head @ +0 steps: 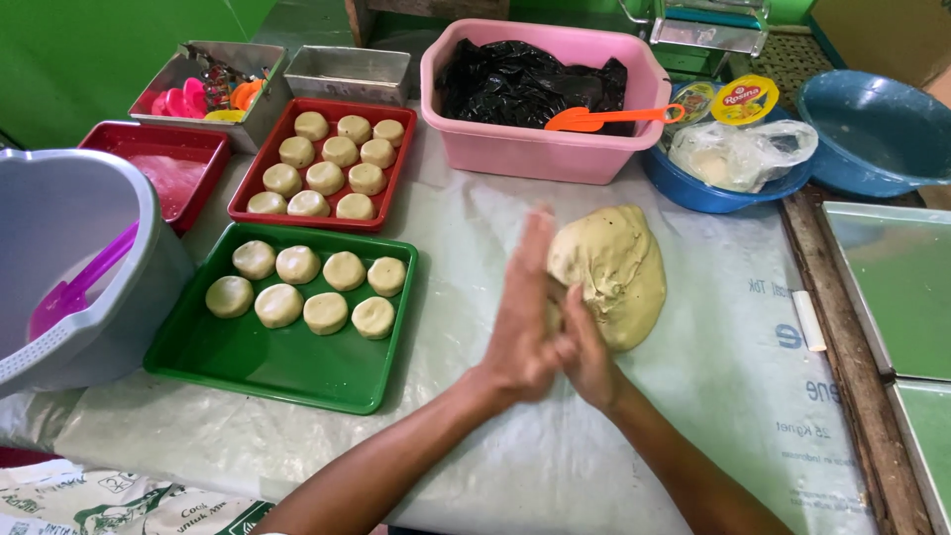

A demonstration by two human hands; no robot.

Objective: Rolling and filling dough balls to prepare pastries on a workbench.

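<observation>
— Both forearms come in low from the near edge, and the left hand (pixel 523 322) lies flat against the right hand (pixel 586 355), palms pressed together just in front of the dough mound (pixel 612 269). Why held like that?

— Looks like a small piece is between the palms, though I can't see it. Left fingers (pixel 535 248) are stretched straight and blurred; the right ones are curled under, touching the mound's near edge.

— And the mound itself?

— Bare on the plastic-covered counter (pixel 713 396), within easy reach. The green tray (pixel 287 367) with seven flat rounds sits just left; the red tray (pixel 260 168), full, is behind it.
</observation>
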